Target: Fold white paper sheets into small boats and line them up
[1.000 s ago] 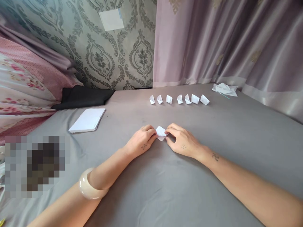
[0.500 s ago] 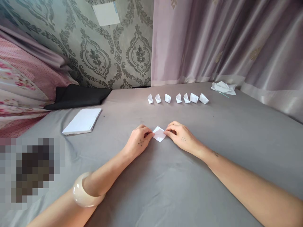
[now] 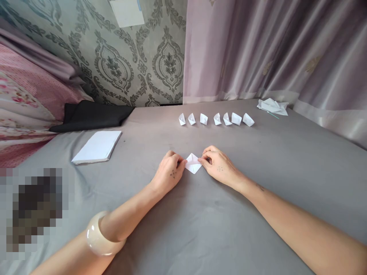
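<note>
A small white folded paper (image 3: 194, 167), diamond-shaped with crease lines, is held between my two hands just above or on the grey cloth. My left hand (image 3: 169, 171) pinches its left corner between thumb and fingers. At the opposite corner, my right hand (image 3: 217, 164) pinches the paper the same way. The upper part of the paper shows a shallow opening between its layers. Beyond my hands stands a row of several folded white paper boats (image 3: 203, 119), spaced unevenly from left to right.
A stack of white paper sheets (image 3: 97, 146) lies to the left, with black cloth (image 3: 94, 115) behind it. At the back right is a loose pile of folded paper (image 3: 272, 105) beside a thin greenish stick (image 3: 273, 115). Curtains (image 3: 229, 49) and a patterned wall border the grey surface (image 3: 160, 236).
The folded paper has opened a little at its middle, and its layers now show a gap. Both hands keep their pinch on its corners. The view has shifted slightly.
</note>
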### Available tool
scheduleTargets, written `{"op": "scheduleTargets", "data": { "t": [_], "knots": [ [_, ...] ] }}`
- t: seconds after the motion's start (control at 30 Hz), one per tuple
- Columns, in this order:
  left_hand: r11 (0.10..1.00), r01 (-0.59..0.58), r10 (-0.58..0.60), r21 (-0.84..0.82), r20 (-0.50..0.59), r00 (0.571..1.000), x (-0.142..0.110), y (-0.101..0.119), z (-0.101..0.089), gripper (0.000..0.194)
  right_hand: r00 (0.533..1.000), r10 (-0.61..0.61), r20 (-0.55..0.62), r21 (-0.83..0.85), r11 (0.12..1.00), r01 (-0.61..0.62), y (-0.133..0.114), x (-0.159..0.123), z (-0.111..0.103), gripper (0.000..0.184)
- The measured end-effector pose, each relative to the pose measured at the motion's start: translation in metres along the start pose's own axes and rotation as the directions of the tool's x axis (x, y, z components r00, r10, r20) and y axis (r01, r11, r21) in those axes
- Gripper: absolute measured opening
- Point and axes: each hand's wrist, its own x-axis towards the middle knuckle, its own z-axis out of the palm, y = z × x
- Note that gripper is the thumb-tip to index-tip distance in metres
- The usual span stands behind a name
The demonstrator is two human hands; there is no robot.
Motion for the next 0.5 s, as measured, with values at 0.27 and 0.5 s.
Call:
{"op": "scheduleTargets", "data": {
  "t": [0.27, 0.5],
  "knots": [
    [1.000, -0.017, 0.017, 0.020, 0.011, 1.000, -0.0014, -0.0012, 0.0013, 0.020, 1.000, 0.014, -0.004, 0.008, 1.000, -0.014, -0.0001, 0.0013, 0.0006, 0.026],
    [0.988, 0.154, -0.153, -0.015, 0.060, 0.986, 0.0033, 0.0083, -0.0044, 0.020, 0.999, 0.054, -0.002, 0.040, 0.998, -0.054, 0.0006, 0.0044, 0.0010, 0.028]
  ]
}}
